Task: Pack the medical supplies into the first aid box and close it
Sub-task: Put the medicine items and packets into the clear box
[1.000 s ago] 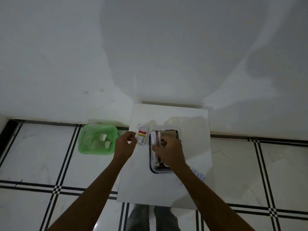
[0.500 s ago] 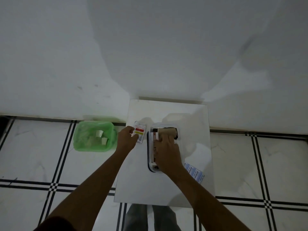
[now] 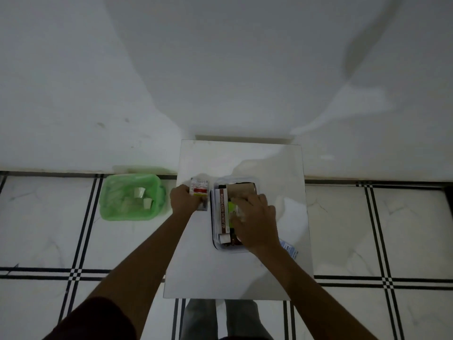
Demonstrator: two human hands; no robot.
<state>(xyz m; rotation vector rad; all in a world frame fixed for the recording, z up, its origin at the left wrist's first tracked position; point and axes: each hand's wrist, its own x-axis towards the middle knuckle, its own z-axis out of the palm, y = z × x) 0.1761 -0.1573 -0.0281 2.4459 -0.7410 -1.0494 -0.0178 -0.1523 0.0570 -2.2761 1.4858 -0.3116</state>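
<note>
An open clear first aid box (image 3: pixel 215 244) sits on a small white table (image 3: pixel 235 273). Inside it lie a brown-and-white ointment carton (image 3: pixel 222 212), a tan roll (image 3: pixel 241 188) and something yellow-green. My right hand (image 3: pixel 256 220) rests inside the box, fingers pressing on the contents. My left hand (image 3: pixel 183 199) holds a small white packet with a red and yellow label (image 3: pixel 199 188) on the table just left of the box. A blue-and-white packet (image 3: pixel 289 249) lies on the table to the right, partly hidden by my right wrist.
A green plastic bin (image 3: pixel 115 209) with paper cups in it stands on the tiled floor left of the table. A white wall rises directly behind the table. My legs show below the table's near edge.
My left hand has closed further over the labelled packet beside the box. My right hand has shifted slightly toward me inside the box, uncovering more of the tan roll.
</note>
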